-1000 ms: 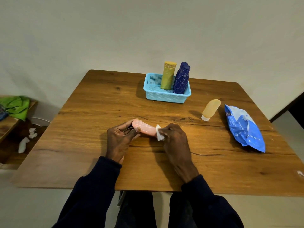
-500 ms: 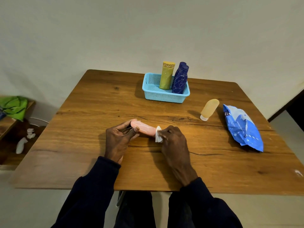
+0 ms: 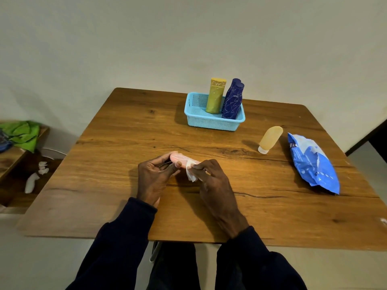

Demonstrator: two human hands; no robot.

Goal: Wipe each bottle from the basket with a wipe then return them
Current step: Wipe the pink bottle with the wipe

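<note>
Now, a small pink plastic bottle (image 3: 180, 159) lies sideways between both hands over the wooden bench (image 3: 125, 143), its long axis running left to right. The left hand (image 3: 154, 176) grips its left end with curled fingers and thumb. The right hand (image 3: 211, 178) pinches a crumpled white wipe (image 3: 191, 174) against its right end. The pale blue plastic basket (image 3: 209, 122), holding a yellow bottle (image 3: 215, 97) and a dark blue bottle (image 3: 233, 101) upright, sits well ahead, nearer the right hand.

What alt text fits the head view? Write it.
A left hand holds a pink bottle at a table while the right hand presses a white wipe on it. Behind, a blue basket holds a yellow bottle and a navy bottle; a tan bottle and wipes pack lie at right.
</note>
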